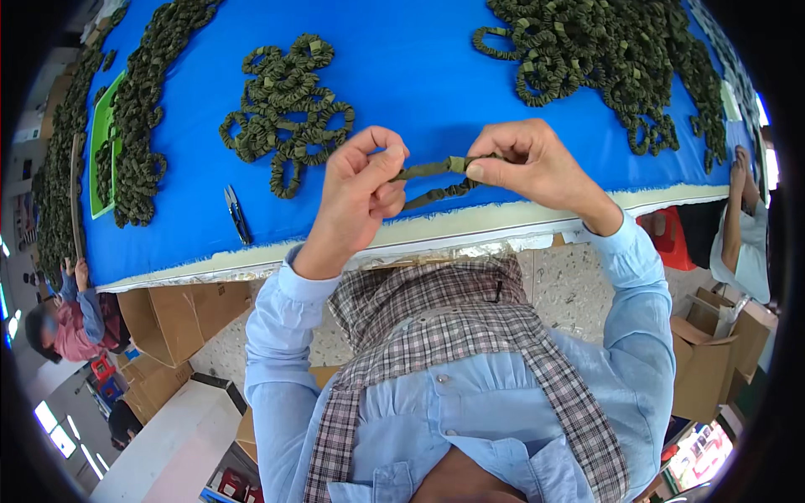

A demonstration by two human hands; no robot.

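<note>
Over the near edge of the blue table, a dark green gathered fabric band [429,169] is stretched between my two hands. My left hand [360,189] is closed around its left end, the thumb bent against the fingers. With thumb and fingers, my right hand [528,163] pinches the right end beside a flat joined bit of cloth. The lower side of the loop hangs slack between them. A small pile of similar green bands [289,113] lies just beyond my left hand. Thread snips [237,215] rest on the table to the left.
The blue table [402,75] carries a big heap of bands [587,50] at far right and a long row [138,126] at left. A green tray [102,151] stands there. Cardboard boxes [180,318] are below the edge. Other people [75,323] work at both sides.
</note>
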